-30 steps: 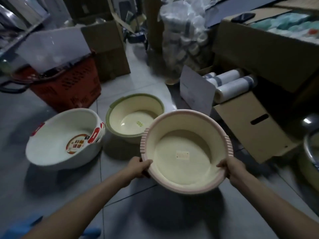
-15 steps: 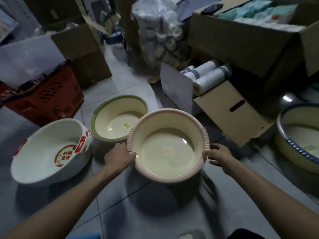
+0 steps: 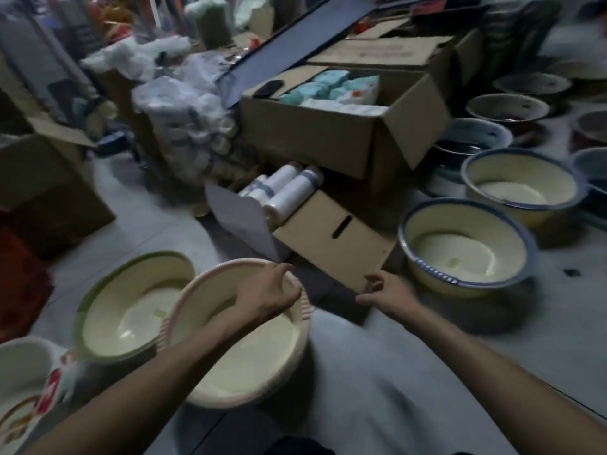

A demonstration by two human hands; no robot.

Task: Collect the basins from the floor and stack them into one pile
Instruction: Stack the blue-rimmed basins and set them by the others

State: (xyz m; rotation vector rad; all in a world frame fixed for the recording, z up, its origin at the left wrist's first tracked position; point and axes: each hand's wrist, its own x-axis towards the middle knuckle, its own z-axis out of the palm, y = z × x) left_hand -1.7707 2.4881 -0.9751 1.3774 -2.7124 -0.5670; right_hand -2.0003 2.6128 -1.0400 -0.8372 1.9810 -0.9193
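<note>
A pink-rimmed cream basin (image 3: 243,356) stands on the tiled floor in front of me. Just left of it are a green-rimmed basin (image 3: 131,310) and a white basin with a red label (image 3: 23,382). My left hand (image 3: 269,293) hovers over the pink basin's far right rim with loosely curled fingers; whether it touches the rim is unclear. To the right, my right hand (image 3: 384,290) hangs free in the air and holds nothing. Further right on the floor are two blue-rimmed cream basins (image 3: 466,247) (image 3: 522,185).
A low cardboard box (image 3: 328,244) with white rolls (image 3: 289,188) lies between the pink and blue-rimmed basins, under a big open carton (image 3: 328,136). Several darker basins (image 3: 505,106) stand at the far right. A red basket (image 3: 19,277) and more cartons line the left.
My view swung right and brought the blue-rimmed basins in. Both hands let go of the pink basin, now on the floor, and moved right; my left arm now crosses over it.
</note>
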